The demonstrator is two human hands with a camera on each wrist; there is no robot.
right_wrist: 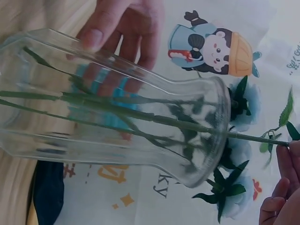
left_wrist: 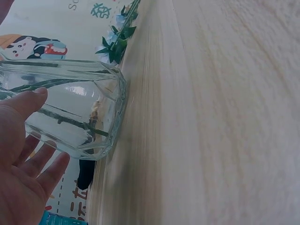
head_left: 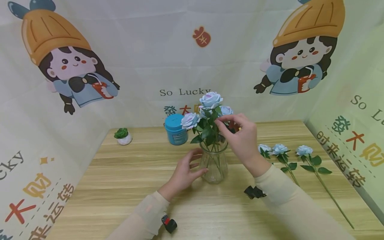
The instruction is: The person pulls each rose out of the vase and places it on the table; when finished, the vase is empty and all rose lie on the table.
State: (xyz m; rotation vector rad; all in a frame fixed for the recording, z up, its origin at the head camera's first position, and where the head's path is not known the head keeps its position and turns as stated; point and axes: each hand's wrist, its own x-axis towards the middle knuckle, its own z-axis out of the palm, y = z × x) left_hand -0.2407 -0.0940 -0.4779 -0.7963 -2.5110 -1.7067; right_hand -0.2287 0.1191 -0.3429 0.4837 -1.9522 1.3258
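Observation:
A clear glass vase (head_left: 213, 166) stands upright on the table, holding several pale blue artificial roses (head_left: 210, 100). Thumb and forefinger of my right hand (head_left: 243, 135) pinch a green rose stem just above the rim; in the right wrist view this stem (right_wrist: 253, 137) runs down through the mouth into the glass. My left hand (head_left: 184, 170) is at the vase's left side, its fingers loosely extended. Its thumb (left_wrist: 35, 99) overlaps the glass in the left wrist view, and its fingers show partly behind the vase in the right wrist view.
Three more blue roses (head_left: 304, 150) lie on the table (head_left: 120, 200) at the right. A blue lidded canister (head_left: 176, 130) stands behind the vase, and a small potted succulent (head_left: 123, 136) sits at the back left. Printed cloth (head_left: 144, 50) hangs around the table.

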